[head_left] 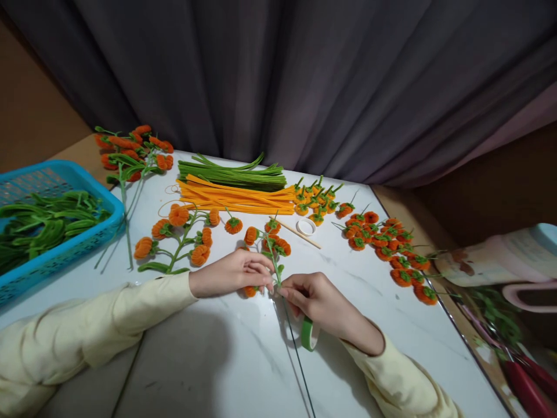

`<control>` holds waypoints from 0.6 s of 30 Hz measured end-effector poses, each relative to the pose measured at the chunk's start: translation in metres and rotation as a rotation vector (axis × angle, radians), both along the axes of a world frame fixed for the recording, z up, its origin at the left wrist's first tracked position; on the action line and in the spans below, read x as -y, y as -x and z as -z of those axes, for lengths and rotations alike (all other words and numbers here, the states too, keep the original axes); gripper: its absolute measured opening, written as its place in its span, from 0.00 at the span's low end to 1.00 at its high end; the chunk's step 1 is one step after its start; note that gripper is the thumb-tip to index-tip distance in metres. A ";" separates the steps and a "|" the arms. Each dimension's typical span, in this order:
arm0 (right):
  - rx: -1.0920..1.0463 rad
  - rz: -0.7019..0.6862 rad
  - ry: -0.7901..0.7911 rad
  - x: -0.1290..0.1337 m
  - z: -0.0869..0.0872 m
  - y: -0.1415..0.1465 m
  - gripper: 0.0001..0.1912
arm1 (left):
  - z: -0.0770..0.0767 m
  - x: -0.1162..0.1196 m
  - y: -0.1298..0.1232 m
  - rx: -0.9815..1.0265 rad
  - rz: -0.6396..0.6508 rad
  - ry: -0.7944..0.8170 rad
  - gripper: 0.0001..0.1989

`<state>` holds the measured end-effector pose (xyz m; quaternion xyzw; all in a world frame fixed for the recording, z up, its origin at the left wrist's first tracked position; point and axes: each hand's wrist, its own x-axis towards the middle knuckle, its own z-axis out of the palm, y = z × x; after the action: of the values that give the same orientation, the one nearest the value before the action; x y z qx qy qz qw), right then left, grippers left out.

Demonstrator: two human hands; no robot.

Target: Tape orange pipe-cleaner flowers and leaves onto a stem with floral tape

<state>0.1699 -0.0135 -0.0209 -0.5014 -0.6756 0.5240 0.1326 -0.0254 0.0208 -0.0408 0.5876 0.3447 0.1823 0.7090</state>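
Note:
An orange pipe-cleaner flower spray stands up from a green-wrapped stem [270, 251], with a long thin bare wire [300, 366] running down below it. My left hand [237, 271] has its fingers curled, fingertips pinched at the lower part of the stem. From the other side, my right hand [319, 299] pinches the same spot between thumb and fingers; its far fingers are hidden. A roll of green floral tape [310, 335] hangs or rests just under the right hand. Left of my hands lies a finished-looking orange flower branch [178, 249].
Green pipe cleaners [230, 174] and yellow-orange ones [235, 196] lie at the back. Small yellow flowers [317, 200], orange flower heads [387, 244], a white ring [306, 226] and a stick [296, 233] lie rightward. A blue basket [115, 212] holds green leaves; a bottle [500, 255] lies right.

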 end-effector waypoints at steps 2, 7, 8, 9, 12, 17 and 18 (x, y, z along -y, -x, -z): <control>-0.006 -0.006 0.009 -0.001 0.001 -0.001 0.16 | 0.004 -0.001 0.001 0.009 -0.010 0.021 0.14; -0.004 -0.032 -0.014 -0.002 0.003 -0.002 0.16 | 0.007 0.001 -0.002 0.001 -0.074 0.070 0.14; 0.000 -0.037 -0.016 -0.002 0.003 -0.002 0.16 | 0.006 0.001 -0.003 0.000 -0.074 0.092 0.15; 0.006 -0.041 -0.018 -0.002 0.002 -0.002 0.17 | 0.005 0.001 -0.003 0.001 -0.072 0.113 0.15; 0.025 -0.056 -0.038 -0.002 0.001 -0.002 0.17 | 0.001 0.001 -0.003 0.022 -0.073 0.164 0.15; 0.074 -0.120 -0.095 -0.001 -0.006 -0.001 0.17 | 0.001 0.001 -0.003 0.009 -0.108 0.211 0.16; 0.097 -0.128 -0.106 -0.001 -0.008 -0.001 0.17 | 0.001 0.001 -0.003 0.007 -0.112 0.215 0.16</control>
<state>0.1710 -0.0125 -0.0128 -0.4744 -0.7385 0.4702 0.0925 -0.0223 0.0198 -0.0420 0.4873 0.3922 0.1856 0.7578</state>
